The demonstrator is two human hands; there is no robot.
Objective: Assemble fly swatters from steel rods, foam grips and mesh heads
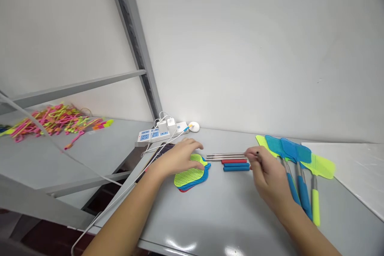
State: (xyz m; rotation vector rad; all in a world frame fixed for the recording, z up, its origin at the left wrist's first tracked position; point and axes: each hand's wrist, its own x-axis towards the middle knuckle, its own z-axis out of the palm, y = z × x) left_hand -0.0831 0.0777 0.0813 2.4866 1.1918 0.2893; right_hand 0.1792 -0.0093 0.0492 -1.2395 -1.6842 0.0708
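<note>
My left hand [181,156] is over a small stack of fly swatter heads, its fingers spread and curved, nothing visible in its grasp. On top of the stack lies a yellow-green swatter head [189,172], with blue and red ones below. My right hand [267,172] is closed at the right ends of several thin metal rods [225,156]. A dark tip shows between its fingers, apparently the end of a rod. Just below the rods lie a red grip tube [234,161] and two blue grip tubes [236,167].
Assembled fly swatters [295,154] in blue and yellow-green lie at right, beside a white sheet [360,168]. A power strip [163,131] with chargers, cables and a phone [159,154] are at back left. Colourful small items [60,120] are heaped on another surface beyond the metal frame [136,28].
</note>
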